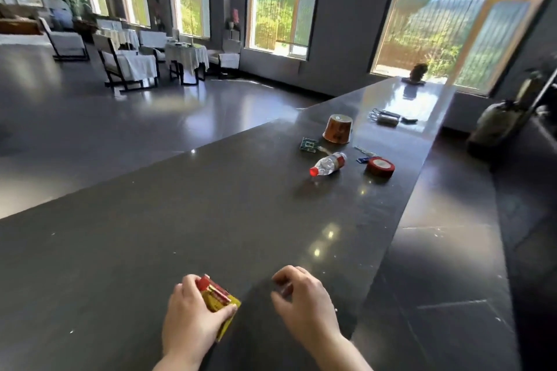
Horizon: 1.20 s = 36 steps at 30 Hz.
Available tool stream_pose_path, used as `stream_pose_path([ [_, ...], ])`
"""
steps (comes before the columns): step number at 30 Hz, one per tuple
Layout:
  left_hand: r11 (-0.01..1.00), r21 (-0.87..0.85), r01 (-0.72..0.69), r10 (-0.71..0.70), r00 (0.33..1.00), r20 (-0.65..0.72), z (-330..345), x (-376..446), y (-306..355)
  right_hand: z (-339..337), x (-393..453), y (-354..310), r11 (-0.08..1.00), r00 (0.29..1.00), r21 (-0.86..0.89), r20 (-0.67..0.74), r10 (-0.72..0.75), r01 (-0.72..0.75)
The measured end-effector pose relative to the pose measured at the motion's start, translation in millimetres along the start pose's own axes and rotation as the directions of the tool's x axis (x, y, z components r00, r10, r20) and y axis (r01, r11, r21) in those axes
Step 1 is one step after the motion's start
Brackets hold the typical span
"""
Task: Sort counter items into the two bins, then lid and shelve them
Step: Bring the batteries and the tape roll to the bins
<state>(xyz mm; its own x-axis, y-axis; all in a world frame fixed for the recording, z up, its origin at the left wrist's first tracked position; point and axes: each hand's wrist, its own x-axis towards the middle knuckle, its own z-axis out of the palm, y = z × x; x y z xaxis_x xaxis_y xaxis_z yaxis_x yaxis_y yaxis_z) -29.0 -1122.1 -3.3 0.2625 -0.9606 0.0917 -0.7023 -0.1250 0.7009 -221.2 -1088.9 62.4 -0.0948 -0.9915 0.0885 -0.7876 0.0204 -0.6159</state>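
Two hands over a dark counter [180, 220]: left hand [188, 316] grips a yellow-red box [221, 303]; right hand [304, 298] loosely curled, holding nothing. Plastic bottle [328, 163] lies sideways beyond.

no legible text, labels or numbers anywhere
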Motion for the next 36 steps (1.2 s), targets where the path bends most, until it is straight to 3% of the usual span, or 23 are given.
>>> stream_pose_path([
  [11, 0.950, -0.174, -0.259, 0.270, 0.962, 0.044, 154, -16, 217, -168, 32, 181, 0.993, 0.965, -0.006, -0.239, 0.110, -0.115],
  [15, 0.922, -0.246, -0.298, 0.315, 0.949, 0.031, 206, -26, 278, -212, 47, 241, 0.988, 0.957, -0.051, -0.260, 0.130, -0.148],
  [20, 0.924, -0.209, -0.320, 0.340, 0.938, 0.069, 246, -12, 313, -234, 89, 279, 0.991, 0.963, -0.047, -0.244, 0.114, -0.129],
  [28, 0.913, -0.195, -0.358, 0.360, 0.933, -0.025, 298, 70, 362, -242, 198, 319, 0.993, 0.976, -0.019, -0.189, 0.107, -0.112],
  [36, 0.945, -0.136, -0.298, 0.296, 0.954, -0.038, 342, 154, 391, -252, 313, 354, 0.995, 0.983, -0.036, -0.165, 0.087, -0.094],
])
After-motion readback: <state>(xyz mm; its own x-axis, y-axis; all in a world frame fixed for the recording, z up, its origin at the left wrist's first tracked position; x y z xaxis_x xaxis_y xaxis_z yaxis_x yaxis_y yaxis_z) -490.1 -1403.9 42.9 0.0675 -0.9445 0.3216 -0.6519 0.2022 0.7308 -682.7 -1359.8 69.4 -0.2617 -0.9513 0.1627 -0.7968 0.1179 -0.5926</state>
